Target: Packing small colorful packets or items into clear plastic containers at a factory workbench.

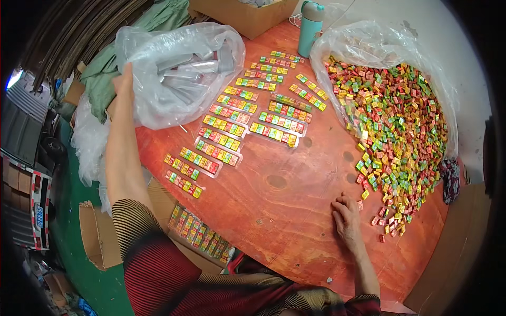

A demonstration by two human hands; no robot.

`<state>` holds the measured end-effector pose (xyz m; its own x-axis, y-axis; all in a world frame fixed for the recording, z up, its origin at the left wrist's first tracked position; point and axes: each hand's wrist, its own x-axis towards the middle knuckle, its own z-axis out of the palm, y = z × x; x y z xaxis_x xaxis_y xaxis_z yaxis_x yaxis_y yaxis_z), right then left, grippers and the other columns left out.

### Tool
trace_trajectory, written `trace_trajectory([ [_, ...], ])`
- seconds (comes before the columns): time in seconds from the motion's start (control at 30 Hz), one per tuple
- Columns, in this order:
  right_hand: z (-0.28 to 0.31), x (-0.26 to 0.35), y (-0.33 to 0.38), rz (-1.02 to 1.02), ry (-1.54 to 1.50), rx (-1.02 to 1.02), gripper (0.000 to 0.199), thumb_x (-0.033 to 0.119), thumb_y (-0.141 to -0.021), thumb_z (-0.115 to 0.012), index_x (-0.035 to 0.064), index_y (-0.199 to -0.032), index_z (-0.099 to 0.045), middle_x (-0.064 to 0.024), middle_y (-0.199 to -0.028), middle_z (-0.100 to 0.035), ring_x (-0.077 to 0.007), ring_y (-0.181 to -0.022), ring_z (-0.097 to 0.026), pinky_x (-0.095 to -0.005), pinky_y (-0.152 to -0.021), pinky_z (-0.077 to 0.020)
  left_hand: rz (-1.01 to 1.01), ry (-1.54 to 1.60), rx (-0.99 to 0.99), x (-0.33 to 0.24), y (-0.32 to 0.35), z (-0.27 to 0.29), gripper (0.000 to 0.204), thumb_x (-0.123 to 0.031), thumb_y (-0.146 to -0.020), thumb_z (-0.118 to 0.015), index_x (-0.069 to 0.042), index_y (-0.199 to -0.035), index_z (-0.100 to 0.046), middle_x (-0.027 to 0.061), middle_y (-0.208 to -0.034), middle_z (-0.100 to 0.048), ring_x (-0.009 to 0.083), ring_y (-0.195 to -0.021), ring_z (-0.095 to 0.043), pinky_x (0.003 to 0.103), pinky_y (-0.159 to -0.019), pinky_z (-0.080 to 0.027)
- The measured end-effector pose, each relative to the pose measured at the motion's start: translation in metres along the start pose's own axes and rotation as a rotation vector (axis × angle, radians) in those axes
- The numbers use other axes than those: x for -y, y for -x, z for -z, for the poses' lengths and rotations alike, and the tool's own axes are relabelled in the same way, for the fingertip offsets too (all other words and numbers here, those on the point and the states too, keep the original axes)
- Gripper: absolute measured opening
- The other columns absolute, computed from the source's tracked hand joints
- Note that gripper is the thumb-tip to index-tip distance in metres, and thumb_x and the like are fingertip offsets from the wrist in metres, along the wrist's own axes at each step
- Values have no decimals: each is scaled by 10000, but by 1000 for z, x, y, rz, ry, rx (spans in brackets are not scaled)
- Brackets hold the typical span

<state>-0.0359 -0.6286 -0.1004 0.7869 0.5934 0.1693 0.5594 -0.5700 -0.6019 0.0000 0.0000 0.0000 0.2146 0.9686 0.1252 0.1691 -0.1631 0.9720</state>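
Observation:
My left hand [124, 81] reaches to the far left and grips the edge of a clear plastic bag [147, 113]. Inside the bag lie several empty clear plastic trays [197, 67]. My right hand [346, 218] rests on the red wooden table [295, 210], fingers loosely bent and apart, holding nothing. Just beside its fingertips sits a small wrapped candy [360, 205]. A big heap of red, yellow and green wrapped candies [395, 137] spills from another clear bag [363, 42] on the right. Between the hands, several filled trays [274, 133] of candies lie in slanting rows.
A teal bottle [311, 29] stands at the back, beside a cardboard box [247, 16]. Below the table's left edge, an open carton [197, 237] holds filled trays. Flattened cardboard [89, 31] and green sacking [100, 79] are at the left; a cardboard sheet [448, 258] borders the right.

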Motion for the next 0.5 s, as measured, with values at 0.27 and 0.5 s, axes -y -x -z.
trace_trajectory([
  [0.27,-4,-3,3,10,50,-50,228,-3,-655,-575,15,-879,-537,-123,-916,-496,-316,-985,-440,-401,-833,-341,189,125,374,38,20,-8,397,-121,-700,-613,40,-1039,-481,129,-1017,-524,224,-911,-508,323,-798,-406],
  [0.5,-3,-1,1,-1,66,-52,206,-2,-665,-567,16,-868,-537,-123,-909,-498,-319,-986,-442,-433,-874,-314,-49,121,14,25,20,1,337,-25,-654,-562,31,-981,-501,132,-942,-532,239,-848,-517,329,-735,-417],
])
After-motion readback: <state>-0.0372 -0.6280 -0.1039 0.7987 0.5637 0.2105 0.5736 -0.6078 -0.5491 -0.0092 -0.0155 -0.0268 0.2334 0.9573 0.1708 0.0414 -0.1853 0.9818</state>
